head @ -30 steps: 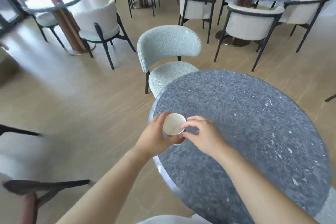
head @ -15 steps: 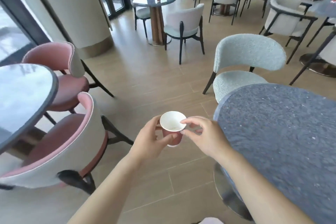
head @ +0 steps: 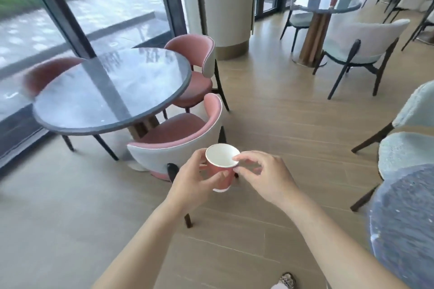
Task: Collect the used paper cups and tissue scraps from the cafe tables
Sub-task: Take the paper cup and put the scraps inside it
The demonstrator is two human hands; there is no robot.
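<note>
Paper cup (head: 222, 166) was held upright above the floor (head: 270, 112): left hand (head: 192, 180) gripped its side, right hand (head: 265, 176) pinched its rim (it looked empty). I judged this a carrying step; the next move probably called for walking to the far table (head: 305, 4).

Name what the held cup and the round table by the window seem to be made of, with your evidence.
Cup: likely paper, matte white inside, thin rolled rim, pink outside. Round table: hard glossy top, perhaps glass or polished stone, since it mirrors the window frame.
</note>
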